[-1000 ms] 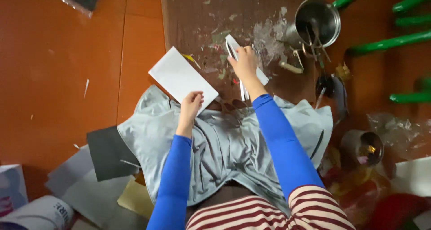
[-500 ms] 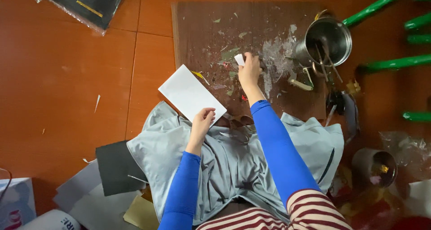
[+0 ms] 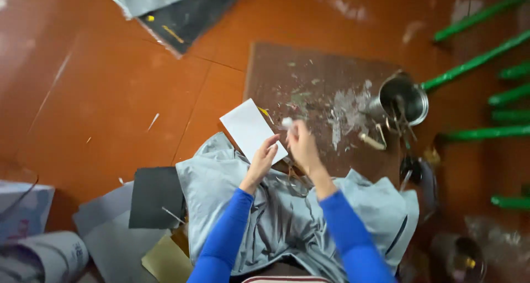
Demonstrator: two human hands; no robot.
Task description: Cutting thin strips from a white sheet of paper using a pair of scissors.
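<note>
My left hand point(image 3: 263, 160) rests its fingertips on the near edge of a white rectangular card point(image 3: 251, 129) lying at the edge of a brown work board point(image 3: 326, 90). Just to its right, my right hand point(image 3: 301, 142) is closed around a small white object point(image 3: 287, 122) that pokes out above the fingers; motion blur hides its shape. Both arms wear blue sleeves. A grey cloth point(image 3: 287, 217) covers my lap under both forearms.
A metal pot point(image 3: 406, 99) holding tools stands at the board's right edge, with scissors and small tools point(image 3: 411, 167) beside it. Green rods point(image 3: 486, 67) lie far right. Black and grey sheets point(image 3: 154, 197) lie to the left, another black sheet point(image 3: 182, 18) at the top.
My right hand has pulled back from the middle of the board towards me, bringing the white object close to my left hand. The view has shifted, so everything sits lower.
</note>
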